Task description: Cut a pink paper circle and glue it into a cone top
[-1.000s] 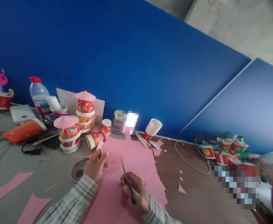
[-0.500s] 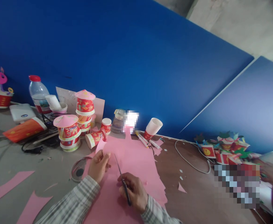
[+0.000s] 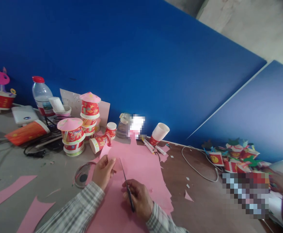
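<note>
My left hand (image 3: 103,171) pinches the edge of a pink paper piece (image 3: 111,154) and holds it up over a large pink paper sheet (image 3: 141,171) on the table. My right hand (image 3: 139,199) grips black-handled scissors (image 3: 126,183). Their blades point up and away toward the held paper, next to my left fingers. Both sleeves are grey plaid.
Stacked red paper cups with pink cone lids (image 3: 71,136) stand behind my hands, with a water bottle (image 3: 41,96), a jar (image 3: 123,125) and a tipped cup (image 3: 159,133). A round lid (image 3: 82,175) lies left. Pink scraps (image 3: 32,215) lie near left. Another person's hand (image 3: 282,183) is at right by paper crafts (image 3: 231,154).
My left hand has lifted the pink piece a little, and my right hand has swung the scissors leftward toward it. The view shifted slightly.
</note>
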Demonstrator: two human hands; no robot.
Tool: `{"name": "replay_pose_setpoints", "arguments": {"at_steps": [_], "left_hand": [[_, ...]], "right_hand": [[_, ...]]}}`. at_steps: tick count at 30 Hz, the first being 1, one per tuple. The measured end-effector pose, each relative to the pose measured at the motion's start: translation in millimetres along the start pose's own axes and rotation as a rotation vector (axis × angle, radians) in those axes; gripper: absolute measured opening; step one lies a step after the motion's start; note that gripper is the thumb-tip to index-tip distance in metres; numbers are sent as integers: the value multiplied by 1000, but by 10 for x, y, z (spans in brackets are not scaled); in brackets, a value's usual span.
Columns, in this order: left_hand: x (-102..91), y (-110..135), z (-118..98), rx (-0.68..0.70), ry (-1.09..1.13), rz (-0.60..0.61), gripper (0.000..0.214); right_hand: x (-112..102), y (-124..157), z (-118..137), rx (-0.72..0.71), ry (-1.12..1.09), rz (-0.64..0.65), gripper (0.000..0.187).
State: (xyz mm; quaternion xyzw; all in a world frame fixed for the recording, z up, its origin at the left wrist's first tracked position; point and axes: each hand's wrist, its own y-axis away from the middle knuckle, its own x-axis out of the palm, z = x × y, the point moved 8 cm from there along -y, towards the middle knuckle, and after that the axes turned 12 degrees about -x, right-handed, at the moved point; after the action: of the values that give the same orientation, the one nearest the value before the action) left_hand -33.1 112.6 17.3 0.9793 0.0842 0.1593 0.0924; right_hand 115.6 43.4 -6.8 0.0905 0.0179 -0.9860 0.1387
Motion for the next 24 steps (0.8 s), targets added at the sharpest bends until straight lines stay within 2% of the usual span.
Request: {"name": "replay_pose_setpoints", "arguments": {"at_steps": [10, 24], "left_hand": [[14, 8, -8, -5, -3, 6, 25], [33, 41, -83, -16, 16, 1, 29]], "right_hand": [[-10, 4, 37, 25, 12, -15, 21], [-4, 17, -88, 11, -34, -39, 26]]}}
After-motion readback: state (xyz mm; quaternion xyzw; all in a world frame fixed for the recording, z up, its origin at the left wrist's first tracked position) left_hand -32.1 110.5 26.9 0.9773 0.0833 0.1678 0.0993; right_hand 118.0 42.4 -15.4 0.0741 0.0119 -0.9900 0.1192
